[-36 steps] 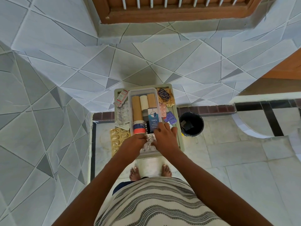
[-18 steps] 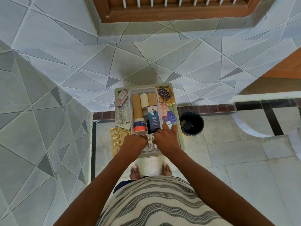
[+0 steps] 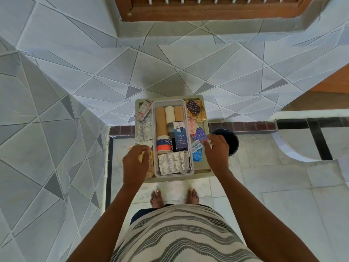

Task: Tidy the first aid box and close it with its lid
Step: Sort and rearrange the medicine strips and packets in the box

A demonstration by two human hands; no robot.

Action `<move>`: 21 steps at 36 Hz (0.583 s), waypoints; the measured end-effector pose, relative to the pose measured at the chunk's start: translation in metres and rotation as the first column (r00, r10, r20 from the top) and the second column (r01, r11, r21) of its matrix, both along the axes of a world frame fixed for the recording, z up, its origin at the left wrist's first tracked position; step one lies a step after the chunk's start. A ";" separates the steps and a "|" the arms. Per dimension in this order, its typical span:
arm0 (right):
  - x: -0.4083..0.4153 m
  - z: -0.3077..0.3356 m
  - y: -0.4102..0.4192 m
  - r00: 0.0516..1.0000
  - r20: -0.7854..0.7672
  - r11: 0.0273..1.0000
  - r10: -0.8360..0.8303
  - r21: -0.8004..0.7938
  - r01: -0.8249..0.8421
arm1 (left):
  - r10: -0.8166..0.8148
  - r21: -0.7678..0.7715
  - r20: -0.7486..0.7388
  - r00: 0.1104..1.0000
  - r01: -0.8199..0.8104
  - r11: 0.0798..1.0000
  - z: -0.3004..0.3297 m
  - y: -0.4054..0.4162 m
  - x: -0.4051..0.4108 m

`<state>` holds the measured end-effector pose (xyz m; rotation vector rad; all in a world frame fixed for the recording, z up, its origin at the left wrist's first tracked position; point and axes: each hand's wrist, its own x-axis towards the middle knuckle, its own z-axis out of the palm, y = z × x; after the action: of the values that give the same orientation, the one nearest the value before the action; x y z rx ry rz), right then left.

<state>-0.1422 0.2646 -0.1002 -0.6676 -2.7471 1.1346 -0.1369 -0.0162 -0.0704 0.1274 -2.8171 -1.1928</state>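
Observation:
The clear first aid box (image 3: 173,175) stands on a grey-green tray (image 3: 201,172). Inside it lie three bandage rolls (image 3: 161,120), an adhesive tape roll (image 3: 163,144), a blue carton (image 3: 180,137) and silver blister packs (image 3: 173,162). My left hand (image 3: 135,165) is left of the box, fingers curled on a gold blister pack (image 3: 150,163). My right hand (image 3: 216,150) is right of the box, fingers spread, its tips touching a silver strip (image 3: 196,144) beside a blue blister pack (image 3: 197,156) and a purple packet (image 3: 200,134). No lid is in view.
Loose on the tray lie silver strips (image 3: 144,129) and a red-white strip (image 3: 144,109) on the left, and a gold foil packet (image 3: 195,110) and a pink blister (image 3: 192,125) on the right. A black bucket (image 3: 233,140) stands on the floor to the right. Tiled walls rise behind and left.
Both hands have left the near end of the box, where the silver blister packs now lie uncovered. The left hand moved out to the gold pack, the right to the packets on the right.

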 end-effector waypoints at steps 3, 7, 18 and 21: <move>-0.018 -0.015 0.007 0.990 0.138 0.995 -0.044 0.089 0.032 | 0.138 0.013 0.054 0.989 -0.139 0.990 -0.012 -0.010 -0.003; -0.040 -0.024 0.011 0.967 0.233 0.989 -0.106 0.126 0.078 | 0.278 -0.094 0.234 0.932 -0.263 0.960 -0.023 -0.016 -0.006; -0.053 -0.006 0.007 0.922 0.313 0.965 -0.227 -0.055 0.256 | 0.346 -0.063 0.430 0.834 -0.354 0.933 -0.026 -0.018 -0.014; -0.050 0.000 0.006 0.939 0.282 0.968 -0.195 -0.101 0.231 | 0.381 -0.006 0.427 0.820 -0.418 0.908 -0.027 -0.020 -0.015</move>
<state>-0.1921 0.2706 -0.1005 -1.1896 -2.7369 1.2666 -0.1516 -0.0367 -0.0970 1.0507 -2.8436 -1.3042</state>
